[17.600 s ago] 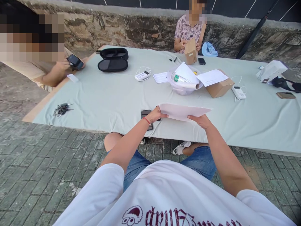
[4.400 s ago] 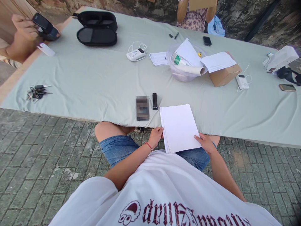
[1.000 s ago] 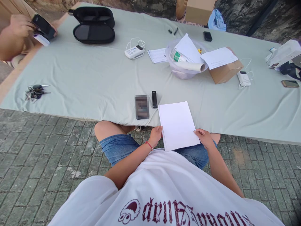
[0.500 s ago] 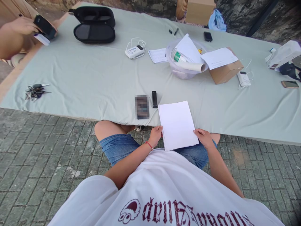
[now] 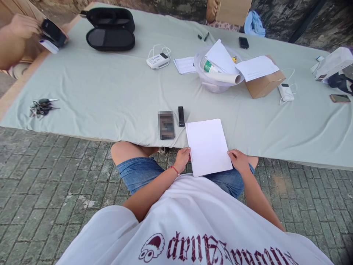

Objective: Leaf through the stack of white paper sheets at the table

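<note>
A small stack of white paper sheets (image 5: 209, 147) juts over the table's near edge above my lap. My left hand (image 5: 182, 159) pinches its left side, thumb on top and the other fingers underneath, partly hidden. On the opposite side, my right hand (image 5: 239, 160) grips the right edge near the lower corner. Just beyond the sheets' upper left corner lies a slim black stapler (image 5: 181, 116). Left of that is a dark flat object (image 5: 166, 126), blurred out by pixelation.
Across the cloth-covered table (image 5: 118, 92) stand a plastic basin (image 5: 213, 87) holding papers and a bottle, a cardboard box (image 5: 266, 86), a white corded device (image 5: 158, 60), an open black case (image 5: 110, 38) and keys (image 5: 42, 107). Another person's hand (image 5: 24, 26) is at the far left.
The right edges of the sheets have shifted very slightly and my right hand has moved a touch with them. At the far left, the other person's hand has lifted slightly off a black device.
</note>
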`<state>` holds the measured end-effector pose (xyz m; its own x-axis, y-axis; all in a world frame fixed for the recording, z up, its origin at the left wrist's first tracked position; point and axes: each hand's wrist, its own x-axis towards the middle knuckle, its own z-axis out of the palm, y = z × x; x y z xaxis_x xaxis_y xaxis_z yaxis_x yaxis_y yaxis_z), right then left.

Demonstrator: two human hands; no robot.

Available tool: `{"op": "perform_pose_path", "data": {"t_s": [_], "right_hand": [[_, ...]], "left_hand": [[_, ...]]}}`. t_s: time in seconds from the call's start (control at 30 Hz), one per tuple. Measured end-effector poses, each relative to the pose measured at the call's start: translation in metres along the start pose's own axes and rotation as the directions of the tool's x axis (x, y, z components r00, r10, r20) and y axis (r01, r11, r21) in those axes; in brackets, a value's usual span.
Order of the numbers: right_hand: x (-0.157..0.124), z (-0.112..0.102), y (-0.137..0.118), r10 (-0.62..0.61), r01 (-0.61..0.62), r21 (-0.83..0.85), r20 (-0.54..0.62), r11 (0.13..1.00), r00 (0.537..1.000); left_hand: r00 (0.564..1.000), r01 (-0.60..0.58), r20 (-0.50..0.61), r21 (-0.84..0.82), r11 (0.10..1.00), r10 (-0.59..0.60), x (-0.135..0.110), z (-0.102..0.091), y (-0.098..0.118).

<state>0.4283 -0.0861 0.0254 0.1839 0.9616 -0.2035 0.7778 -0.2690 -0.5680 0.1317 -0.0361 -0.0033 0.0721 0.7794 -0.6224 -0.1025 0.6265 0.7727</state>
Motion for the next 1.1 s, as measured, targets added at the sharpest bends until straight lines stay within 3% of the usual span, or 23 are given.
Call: {"op": "perform_pose_path", "data": {"t_s": [0.2, 0.7, 0.83, 0.97, 1.1], "right_hand": [[0.007, -0.003, 0.002, -0.149, 0.152, -0.073, 0.038, 0.986, 0.988], [0.009, -0.004, -0.002, -0.144, 0.157, -0.127, 0.105, 0.979, 0.984], [0.009, -0.004, -0.005, -0.156, 0.171, -0.138, 0.113, 0.976, 0.981], [0.009, -0.004, -0.01, -0.177, 0.19, -0.125, 0.11, 0.974, 0.978], [0.008, -0.006, -0.005, -0.096, 0.114, -0.213, 0.095, 0.97, 0.991]], "left_hand": [[1.0, -0.008, -0.007, 0.0, 1.0, 0.008, 0.001, 0.0, -0.001], [0.999, -0.039, -0.01, 0.036, 0.999, 0.039, 0.001, 0.001, -0.001], [0.989, -0.135, -0.035, 0.202, 0.97, 0.145, 0.006, -0.002, -0.006], [0.974, -0.192, -0.023, 0.43, 0.882, 0.223, 0.012, -0.005, -0.009], [0.967, -0.214, -0.024, 0.471, 0.855, 0.255, 0.014, -0.007, -0.01]]}}
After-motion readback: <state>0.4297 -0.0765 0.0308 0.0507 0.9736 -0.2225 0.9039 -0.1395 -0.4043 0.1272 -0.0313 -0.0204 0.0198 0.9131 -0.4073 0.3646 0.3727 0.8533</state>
